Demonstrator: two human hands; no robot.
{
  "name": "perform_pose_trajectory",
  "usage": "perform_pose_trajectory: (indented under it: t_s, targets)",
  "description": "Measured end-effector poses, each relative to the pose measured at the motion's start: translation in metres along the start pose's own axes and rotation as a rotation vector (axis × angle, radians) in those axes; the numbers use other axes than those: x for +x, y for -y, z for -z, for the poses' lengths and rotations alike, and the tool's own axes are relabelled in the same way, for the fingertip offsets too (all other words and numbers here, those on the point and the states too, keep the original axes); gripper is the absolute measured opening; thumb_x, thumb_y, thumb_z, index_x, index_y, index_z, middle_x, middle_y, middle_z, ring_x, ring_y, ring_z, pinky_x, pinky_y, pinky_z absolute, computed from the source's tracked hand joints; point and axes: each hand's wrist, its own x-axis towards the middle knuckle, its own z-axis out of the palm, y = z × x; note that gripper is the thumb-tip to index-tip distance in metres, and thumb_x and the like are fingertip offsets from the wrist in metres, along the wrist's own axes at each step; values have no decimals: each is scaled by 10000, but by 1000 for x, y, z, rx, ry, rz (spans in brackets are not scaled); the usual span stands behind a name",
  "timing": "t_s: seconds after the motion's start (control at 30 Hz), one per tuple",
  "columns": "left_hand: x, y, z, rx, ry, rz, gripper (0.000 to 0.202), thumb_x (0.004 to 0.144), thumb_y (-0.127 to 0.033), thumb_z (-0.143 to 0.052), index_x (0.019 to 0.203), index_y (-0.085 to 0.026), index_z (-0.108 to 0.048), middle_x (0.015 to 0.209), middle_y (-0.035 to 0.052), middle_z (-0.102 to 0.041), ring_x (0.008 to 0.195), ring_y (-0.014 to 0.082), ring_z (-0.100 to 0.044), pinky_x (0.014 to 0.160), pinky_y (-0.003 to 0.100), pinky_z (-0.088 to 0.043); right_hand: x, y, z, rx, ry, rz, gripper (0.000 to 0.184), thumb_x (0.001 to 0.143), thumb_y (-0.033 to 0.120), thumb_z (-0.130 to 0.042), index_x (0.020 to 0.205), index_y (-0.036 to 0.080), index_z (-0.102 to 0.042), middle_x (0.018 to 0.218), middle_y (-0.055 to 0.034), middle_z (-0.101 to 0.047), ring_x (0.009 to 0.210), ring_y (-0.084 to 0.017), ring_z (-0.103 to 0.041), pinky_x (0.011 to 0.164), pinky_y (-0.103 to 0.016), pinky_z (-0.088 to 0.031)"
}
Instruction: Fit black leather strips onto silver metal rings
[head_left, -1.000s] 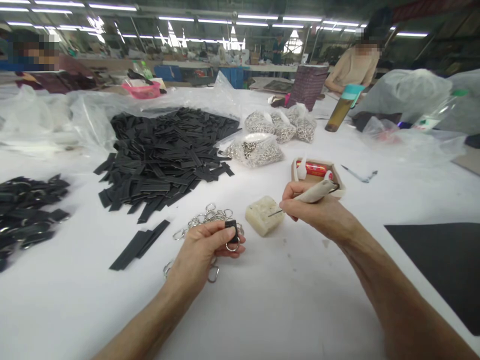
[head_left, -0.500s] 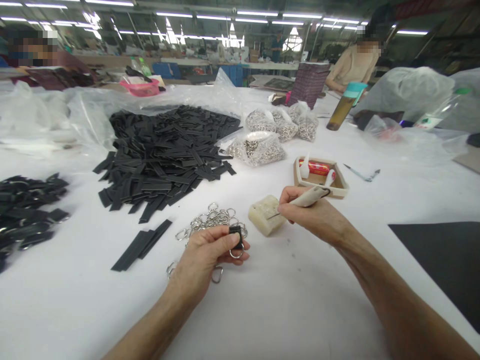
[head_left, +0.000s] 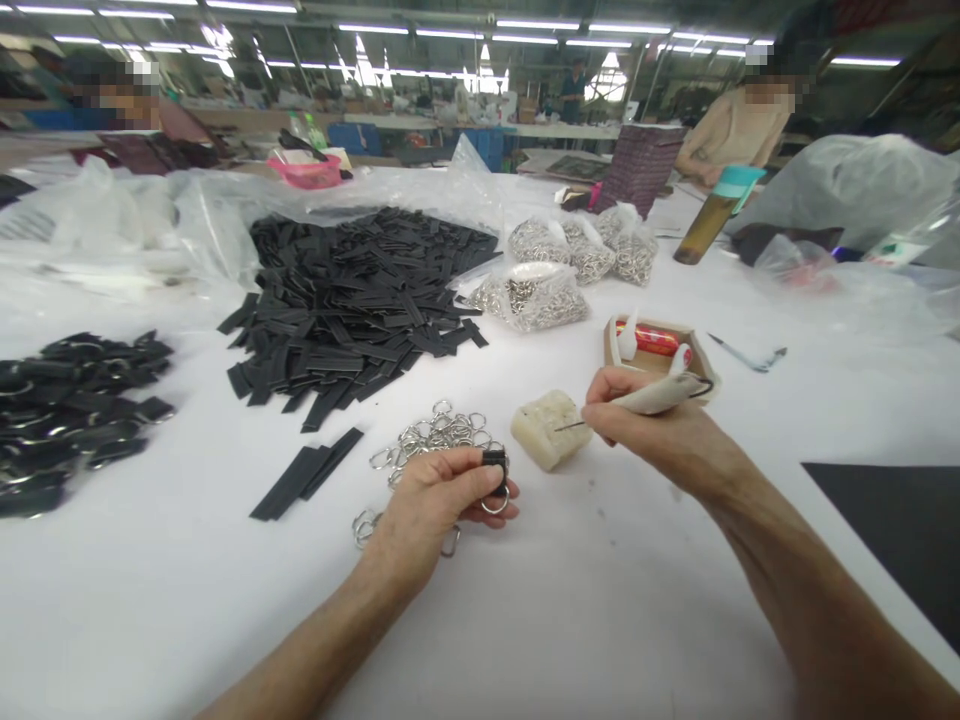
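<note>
My left hand (head_left: 442,492) pinches a short black strap (head_left: 493,472) between thumb and fingers. The strap is folded, and a metal ring (head_left: 495,502) hangs at its lower end. In my right hand (head_left: 637,425) is an awl (head_left: 660,394) with a pale wrapped handle, held like a pen. Its thin metal point lies over the pale yellowish wax-like block (head_left: 541,445); whether it touches is hard to tell. Loose metal D-rings (head_left: 442,430) lie in a heap just beyond my left hand. A few flat black strips (head_left: 304,480) rest to its left.
A large pile of black strips (head_left: 360,300) spreads behind; ringed straps (head_left: 75,420) are heaped at left. Bags of metal rings (head_left: 532,300), an open box (head_left: 701,370) with a red tube, a tilted bottle (head_left: 709,215) and a small tool (head_left: 750,358) lie farther back. A person (head_left: 739,130) works across the table.
The view has turned slightly left, so everything sits farther right. The awl's point has shifted slightly right over the block. My left hand keeps the same grip on the strap.
</note>
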Motion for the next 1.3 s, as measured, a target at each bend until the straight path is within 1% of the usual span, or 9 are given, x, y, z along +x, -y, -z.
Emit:
perform_pose_trajectory:
  t_s: [0.07, 0.13, 0.27, 0.4, 0.6, 0.8, 0.97, 1.13, 1.3]
  targets:
    - [-1, 0, -1, 3, 6, -12, 154, 723, -250, -616, 711, -104, -663, 692, 57, -664, 603, 142, -627, 579, 219, -492, -1, 0, 4, 99, 3, 23, 119, 696, 238, -534, 593, 181, -513, 538, 27, -491, 514, -97, -389, 441, -228, -244]
    - [-2, -1, -2, 6, 8, -22, 145, 727, -237, -607, 717, -104, -662, 718, 59, -668, 615, 146, -634, 580, 220, -495, -3, 0, 3, 263, 47, 30, 127, 707, 232, -546, 597, 179, -512, 525, 24, -488, 507, -94, -384, 439, -227, -238]
    - [-5, -3, -5, 28, 0, -41, 137, 736, -209, -582, 712, -98, -658, 717, 58, -667, 615, 145, -637, 586, 218, -498, -8, 7, -9, 564, 155, 32, 146, 735, 224, -554, 611, 169, -498, 501, 33, -456, 483, -77, -355, 440, -224, -222]
    - [-6, -4, -6, 38, 11, -49, 132, 737, -196, -572, 712, -97, -654, 724, 55, -665, 622, 145, -636, 594, 223, -503, -12, 11, -20, 682, 196, 44, 145, 748, 207, -555, 624, 160, -495, 511, 36, -462, 490, -67, -359, 450, -218, -222]
    - [-7, -5, -5, 34, 49, -67, 131, 744, -186, -559, 733, -97, -655, 728, 51, -666, 623, 136, -634, 586, 205, -494, -11, 13, -21, 752, 234, 15, 147, 737, 198, -558, 617, 156, -484, 498, 43, -453, 467, -54, -345, 431, -212, -186]
    - [-8, -5, -5, 29, 85, -75, 124, 746, -177, -560, 740, -102, -659, 725, 44, -663, 631, 132, -630, 595, 205, -494, -12, 13, -24, 752, 281, 10, 147, 742, 201, -551, 622, 161, -475, 480, 47, -449, 458, -56, -335, 428, -220, -170]
    - [-8, -5, -5, 40, 96, -72, 130, 753, -189, -559, 736, -105, -657, 727, 45, -663, 633, 134, -629, 601, 213, -494, -11, 9, -28, 706, 311, 43, 149, 761, 186, -538, 629, 163, -475, 502, 45, -456, 479, -62, -330, 443, -228, -191]
    - [-8, -5, -3, 68, 108, -62, 151, 760, -210, -552, 721, -111, -658, 714, 43, -659, 633, 137, -628, 617, 231, -494, -10, 9, -29, 697, 327, 32, 149, 750, 178, -541, 617, 160, -475, 500, 45, -452, 476, -63, -337, 439, -229, -190]
    - [-10, -8, -5, 107, 86, -19, 156, 750, -212, -558, 655, -124, -647, 633, 21, -647, 561, 125, -618, 562, 214, -468, -9, 8, -32, 703, 317, -8, 157, 748, 216, -545, 620, 162, -473, 496, 45, -447, 464, -63, -340, 428, -226, -177]
